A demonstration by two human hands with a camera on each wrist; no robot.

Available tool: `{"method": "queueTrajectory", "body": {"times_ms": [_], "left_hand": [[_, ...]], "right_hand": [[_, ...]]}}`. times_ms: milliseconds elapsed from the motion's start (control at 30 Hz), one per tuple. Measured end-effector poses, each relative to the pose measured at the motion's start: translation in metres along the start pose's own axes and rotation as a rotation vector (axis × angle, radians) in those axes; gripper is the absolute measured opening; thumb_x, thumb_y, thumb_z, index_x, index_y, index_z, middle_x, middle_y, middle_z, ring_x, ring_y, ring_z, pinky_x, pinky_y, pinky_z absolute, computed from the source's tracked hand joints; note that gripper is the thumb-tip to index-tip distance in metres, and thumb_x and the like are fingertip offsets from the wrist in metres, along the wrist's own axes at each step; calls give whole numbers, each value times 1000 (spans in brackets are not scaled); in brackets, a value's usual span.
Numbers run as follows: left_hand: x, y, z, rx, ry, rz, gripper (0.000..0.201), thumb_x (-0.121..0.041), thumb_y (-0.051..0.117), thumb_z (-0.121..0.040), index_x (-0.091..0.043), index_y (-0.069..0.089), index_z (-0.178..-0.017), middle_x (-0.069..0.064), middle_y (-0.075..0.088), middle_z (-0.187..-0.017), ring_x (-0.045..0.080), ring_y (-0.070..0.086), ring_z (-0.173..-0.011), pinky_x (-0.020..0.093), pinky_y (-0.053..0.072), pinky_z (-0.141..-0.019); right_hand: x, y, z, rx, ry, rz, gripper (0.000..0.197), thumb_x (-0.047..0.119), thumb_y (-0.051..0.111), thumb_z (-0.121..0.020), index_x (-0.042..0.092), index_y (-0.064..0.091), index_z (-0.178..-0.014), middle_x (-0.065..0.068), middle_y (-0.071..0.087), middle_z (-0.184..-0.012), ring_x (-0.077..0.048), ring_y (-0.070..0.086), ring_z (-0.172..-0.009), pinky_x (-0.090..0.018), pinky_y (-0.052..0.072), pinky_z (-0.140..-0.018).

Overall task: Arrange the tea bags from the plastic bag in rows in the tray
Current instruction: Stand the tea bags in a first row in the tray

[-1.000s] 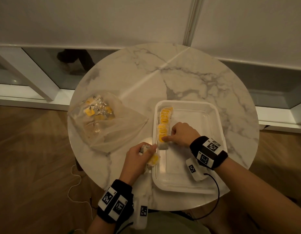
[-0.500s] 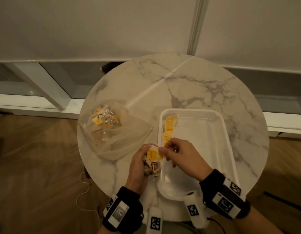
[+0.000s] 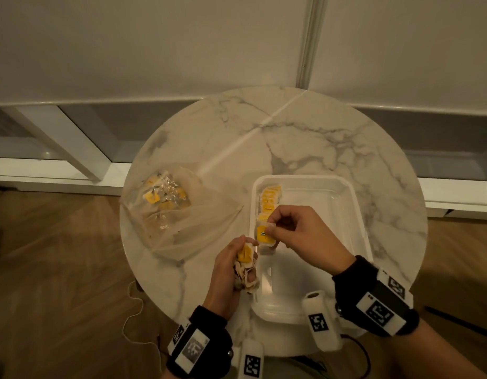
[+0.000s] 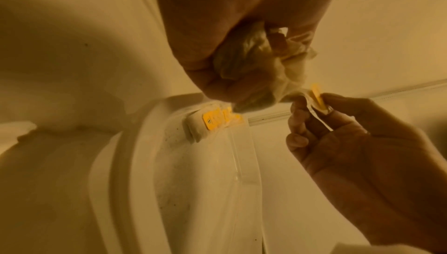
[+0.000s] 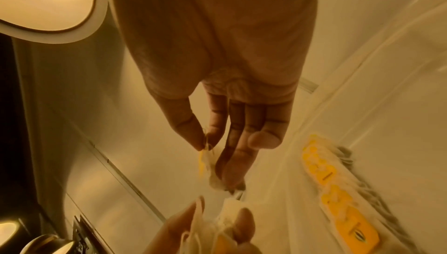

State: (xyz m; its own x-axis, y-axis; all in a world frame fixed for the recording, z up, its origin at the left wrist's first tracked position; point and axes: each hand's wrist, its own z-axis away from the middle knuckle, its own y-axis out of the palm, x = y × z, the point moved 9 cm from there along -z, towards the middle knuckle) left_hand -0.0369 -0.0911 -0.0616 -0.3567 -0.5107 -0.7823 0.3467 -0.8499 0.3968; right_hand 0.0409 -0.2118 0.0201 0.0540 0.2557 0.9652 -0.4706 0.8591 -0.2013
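At the lower centre of the head view, the person's two hands are working together over the left edge of the white tray (image 3: 357,214), which is sitting on the round marble table (image 3: 305,138). The right hand (image 3: 305,233) is pinching a single tea bag (image 3: 264,236) between thumb and forefinger, its yellow tag facing up, and is holding it over the tray's left side at the near end of the row of tea bags (image 3: 269,201). That row is lying along the left wall of the tray, running from the upper left corner toward the hands, the yellow tags overlapping. The right wrist view is showing the thumb and forefinger closed on the bag's top edge, the other fingers (image 5: 263,137) loosely extended beside it. The left hand (image 3: 228,274) is gripping a bunch of tea bags (image 3: 246,266), fingers curled round them, one yellow tag showing at the top of the bunch; this hand is sitting just left of the tray rim, and its bunch is close beside the pinched bag. Whether the two are touching cannot be told. To the left of centre in the head view, the clear plastic bag (image 3: 179,214) is lying crumpled on the table, apart from the tray, with more yellow-tagged tea bags showing through its upper part. Wrist bands bearing black-and-white markers are sitting on both forearms.
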Motion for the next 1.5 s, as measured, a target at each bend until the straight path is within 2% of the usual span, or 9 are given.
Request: {"method": "queueTrajectory", "body": {"times_ms": [133, 233, 433, 533, 733, 833, 967, 1233, 1500], "left_hand": [[-4, 1, 4, 8, 61, -62, 26, -26, 51, -93, -3, 64, -94, 11, 48, -71, 15, 39, -40, 20, 31, -39], [-9, -9, 4, -50, 129, -171, 22, -19, 53, -97, -4, 67, -89, 11, 48, -66, 16, 41, -40, 21, 34, -40], [-36, -23, -3, -85, 313, -406, 11, -24, 71, -78, -16, 70, -85, -10, 61, -70, 7, 52, -58, 25, 45, -56], [-37, -24, -6, -72, 327, -528, 9, -18, 76, -82, -23, 70, -85, -14, 60, -68, 6, 52, -55, 25, 44, -54], [-25, -24, -7, -62, 335, -706, 14, -15, 78, -81, -25, 70, -87, -19, 68, -80, 2, 60, -68, 16, 48, -65], [-21, -21, -7, -61, 354, -776, 19, -16, 78, -79, -28, 68, -89, -16, 67, -78, 2, 58, -68, 13, 46, -65], [-20, -21, -7, -78, 379, -810, 23, -15, 78, -76, -29, 66, -90, -9, 68, -83, 3, 59, -73, 13, 45, -67], [-18, -20, -10, -75, 381, -809, 22, -17, 78, -76, -29, 65, -88, -9, 63, -73, 3, 55, -66, 16, 44, -63], [-19, -19, -9, -84, 378, -811, 22, -12, 78, -76, -25, 65, -87, -10, 62, -72, 1, 54, -63, 11, 42, -61]], "right_hand": [[13, -19, -3, -91, -67, 97, 6, 7, 70, -86, 5, 67, -81, -10, 70, -76, -15, 66, -66, -21, 50, -60], [22, -36, -4, -192, -161, 285, 10, 14, 74, -84, 15, 68, -76, 3, 69, -72, -11, 64, -68, -21, 51, -66], [2, -16, -14, 130, -105, 554, 5, 13, 67, -90, 15, 70, -86, 3, 72, -74, -6, 68, -62, -28, 55, -72], [-11, -10, -21, 218, -97, 772, 7, 19, 64, -91, 19, 71, -92, 5, 70, -83, -9, 63, -72, -33, 53, -77], [-49, 22, -23, 469, 23, 918, 8, 13, 64, -89, 18, 67, -94, 9, 55, -80, -5, 48, -67, -20, 37, -65], [-58, 31, -28, 528, 73, 889, 9, 9, 68, -84, 13, 69, -92, 6, 58, -77, -9, 51, -68, -21, 40, -66], [-59, 37, -43, 496, 49, 887, 13, 7, 71, -80, 7, 71, -94, 0, 62, -82, -13, 54, -74, -17, 39, -60], [-67, 30, -63, 371, 51, 974, 13, 20, 74, -81, 18, 69, -93, 3, 62, -88, -19, 61, -83, -33, 52, -76], [-72, 19, -69, 273, 79, 1173, 31, 48, 73, -78, 20, 60, -83, -1, 61, -86, -21, 60, -78, -31, 45, -65]]}}
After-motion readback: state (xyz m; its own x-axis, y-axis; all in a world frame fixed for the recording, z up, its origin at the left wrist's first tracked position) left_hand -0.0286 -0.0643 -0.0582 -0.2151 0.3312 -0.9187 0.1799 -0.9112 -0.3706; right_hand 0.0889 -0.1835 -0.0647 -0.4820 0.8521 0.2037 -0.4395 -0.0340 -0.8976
